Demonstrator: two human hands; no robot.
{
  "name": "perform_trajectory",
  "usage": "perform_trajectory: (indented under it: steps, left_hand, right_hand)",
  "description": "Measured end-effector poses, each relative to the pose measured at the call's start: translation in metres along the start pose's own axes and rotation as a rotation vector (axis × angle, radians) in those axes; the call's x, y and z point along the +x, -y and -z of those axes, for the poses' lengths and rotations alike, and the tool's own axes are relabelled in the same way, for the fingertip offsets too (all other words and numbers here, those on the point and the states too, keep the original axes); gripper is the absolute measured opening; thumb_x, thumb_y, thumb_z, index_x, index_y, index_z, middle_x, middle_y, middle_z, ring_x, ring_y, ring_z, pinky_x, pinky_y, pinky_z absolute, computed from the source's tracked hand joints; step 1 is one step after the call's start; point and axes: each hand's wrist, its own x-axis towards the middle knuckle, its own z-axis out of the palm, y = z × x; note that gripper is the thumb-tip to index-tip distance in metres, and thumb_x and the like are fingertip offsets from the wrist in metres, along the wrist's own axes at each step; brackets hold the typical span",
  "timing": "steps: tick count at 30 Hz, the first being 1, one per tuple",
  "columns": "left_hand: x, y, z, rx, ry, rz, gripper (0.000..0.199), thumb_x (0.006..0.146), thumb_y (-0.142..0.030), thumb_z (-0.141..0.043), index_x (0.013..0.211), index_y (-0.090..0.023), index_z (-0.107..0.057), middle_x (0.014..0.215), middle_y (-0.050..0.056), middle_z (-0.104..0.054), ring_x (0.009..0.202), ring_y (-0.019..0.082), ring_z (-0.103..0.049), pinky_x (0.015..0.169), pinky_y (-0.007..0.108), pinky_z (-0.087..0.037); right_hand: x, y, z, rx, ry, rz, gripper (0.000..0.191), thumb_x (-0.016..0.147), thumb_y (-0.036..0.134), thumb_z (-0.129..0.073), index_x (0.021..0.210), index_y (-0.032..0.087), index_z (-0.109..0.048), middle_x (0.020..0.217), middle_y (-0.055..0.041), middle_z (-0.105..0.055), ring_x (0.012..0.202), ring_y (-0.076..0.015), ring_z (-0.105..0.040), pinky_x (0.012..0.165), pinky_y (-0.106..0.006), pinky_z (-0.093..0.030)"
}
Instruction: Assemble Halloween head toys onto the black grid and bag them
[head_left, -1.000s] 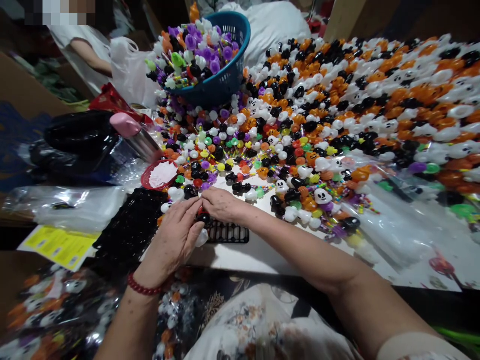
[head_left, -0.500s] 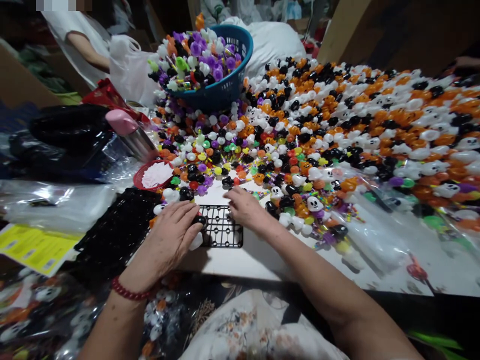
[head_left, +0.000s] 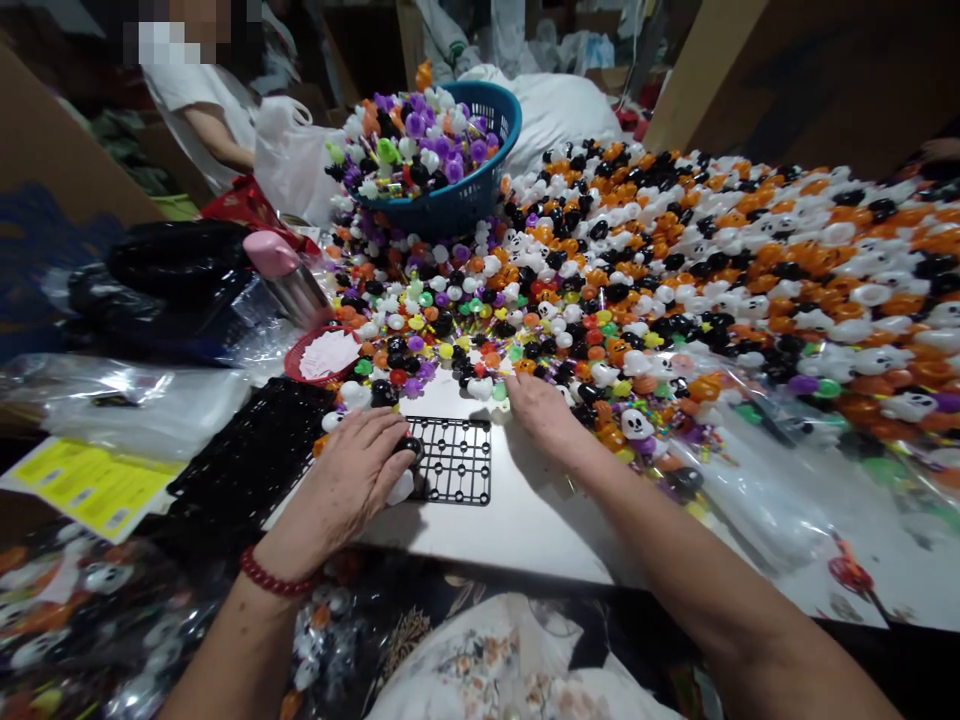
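A black plastic grid (head_left: pixel 454 460) lies flat on the white tabletop. Over its left end rests my left hand (head_left: pixel 356 455), closed around that edge with the fingers together. A glossy black toy piece (head_left: pixel 409 450) and a white piece (head_left: pixel 402 488) show under the thumb and fingers. My right hand (head_left: pixel 544 410) is at the near edge of the pile of small toys (head_left: pixel 555 310), beyond the grid's right corner. Its fingers are drawn together by white and pale green pieces; what they pinch is hidden.
A blue basket (head_left: pixel 487 195) heaped with toys stands behind. Left are a red basket (head_left: pixel 300 365) of white papers, a pink-topped flask (head_left: pixel 289 280), stacked black grids (head_left: pixel 255 440) and clear bags (head_left: pixel 150 410). More plastic bags (head_left: pixel 757 490) lie right. Another person (head_left: pixel 210 120) is far left.
My right hand has moved off the grid's right side, right to the pile's edge. My left hand stays on the grid. The view has shifted slightly.
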Motion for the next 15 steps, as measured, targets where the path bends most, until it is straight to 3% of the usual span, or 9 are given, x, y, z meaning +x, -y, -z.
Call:
perform_trajectory:
  steps: [4, 9, 12, 15]
  left_hand:
    - [-0.001, -0.001, 0.001, -0.011, 0.001, 0.021, 0.037, 0.098, -0.037, -0.041, 0.125, -0.017, -0.058, 0.131, 0.011, -0.060, 0.129, 0.026, -0.048, 0.115, 0.050, -0.034]
    - [-0.001, -0.001, 0.003, -0.032, 0.009, 0.031, 0.037, 0.098, -0.038, -0.042, 0.125, -0.019, -0.058, 0.132, 0.010, -0.060, 0.129, 0.026, -0.048, 0.115, 0.050, -0.033]
    - [0.001, -0.004, 0.006, -0.047, 0.018, 0.028, 0.037, 0.098, -0.037, -0.041, 0.125, -0.019, -0.058, 0.131, 0.010, -0.061, 0.129, 0.025, -0.049, 0.115, 0.051, -0.033]
    - [0.002, -0.007, 0.008, -0.061, 0.019, 0.025, 0.036, 0.099, -0.036, -0.040, 0.124, -0.018, -0.058, 0.129, 0.010, -0.061, 0.127, 0.025, -0.049, 0.114, 0.050, -0.034]
  right_hand:
    - [-0.016, 0.018, 0.002, 0.017, -0.016, 0.009, 0.032, 0.095, 0.004, -0.033, 0.114, 0.014, -0.057, 0.101, -0.0153, -0.061, 0.083, -0.0240, -0.059, 0.066, -0.032, -0.040]
    - [-0.027, 0.035, -0.001, 0.120, -0.037, 0.077, 0.024, 0.095, 0.007, -0.039, 0.104, 0.015, -0.060, 0.102, -0.0140, -0.061, 0.082, -0.0218, -0.059, 0.068, -0.031, -0.041]
    - [-0.026, 0.045, -0.005, 0.368, -0.096, 0.070, 0.012, 0.095, 0.018, -0.048, 0.096, 0.016, -0.060, 0.097, -0.0109, -0.063, 0.085, -0.0211, -0.058, 0.073, -0.029, -0.041]
    - [-0.019, 0.062, -0.014, 0.806, -0.057, -0.001, 0.009, 0.090, 0.024, -0.060, 0.096, 0.017, -0.059, 0.088, -0.0047, -0.067, 0.080, -0.0183, -0.059, 0.070, -0.027, -0.043]
